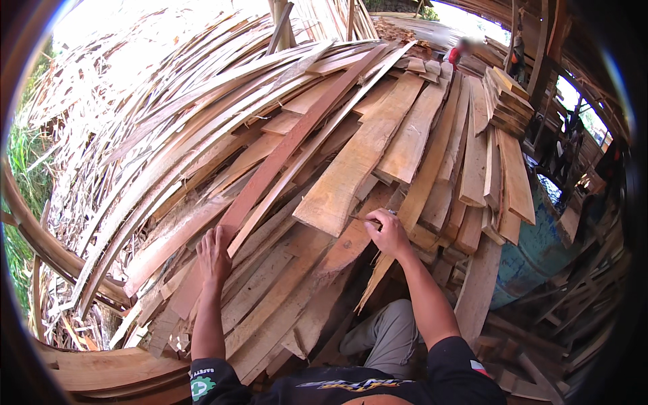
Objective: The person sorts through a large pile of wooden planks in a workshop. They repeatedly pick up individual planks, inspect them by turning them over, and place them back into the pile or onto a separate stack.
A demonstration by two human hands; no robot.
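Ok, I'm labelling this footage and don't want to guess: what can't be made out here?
All in the head view:
Thin item at the right hand: too small to identify.
Left hand: its back hides the palm, so gripping or merely resting on the reddish plank is unclear.
Far person in red: too small and blurred to tell their activity.
Blue drum-like thing: planks hide part of it.

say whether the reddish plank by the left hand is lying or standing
Lying: the reddish plank stretches lengthwise over other boards, the left hand at its near part.
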